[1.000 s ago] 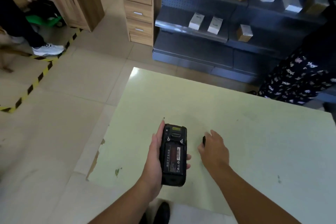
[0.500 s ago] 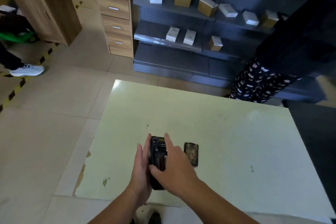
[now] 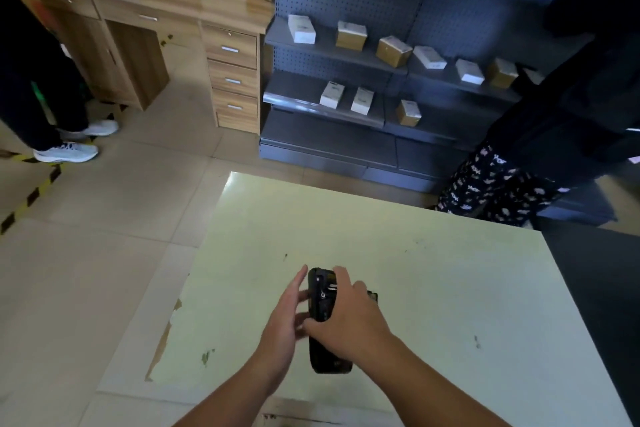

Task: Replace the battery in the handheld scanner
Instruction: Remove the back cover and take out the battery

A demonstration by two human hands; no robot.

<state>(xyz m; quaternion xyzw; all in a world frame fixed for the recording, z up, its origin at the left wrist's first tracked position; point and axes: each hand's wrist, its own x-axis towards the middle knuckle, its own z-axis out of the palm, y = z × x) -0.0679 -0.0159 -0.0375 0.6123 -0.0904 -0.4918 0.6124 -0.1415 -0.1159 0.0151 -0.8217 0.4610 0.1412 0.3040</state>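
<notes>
A black handheld scanner is held back side up over the pale green table. My left hand cups its left side from beneath. My right hand lies across the scanner's back, fingers reaching toward its top, and hides the battery bay. A dark flat piece, a battery or cover, rests on the table just right of the scanner, mostly hidden behind my right hand.
A person in black with patterned trousers stands at the table's far right corner. Grey shelves with several small boxes stand behind. A wooden desk and another person's legs are at the left.
My right hand left the table, where it set down the dark piece, and came onto the scanner's back. The view has tilted upward.
</notes>
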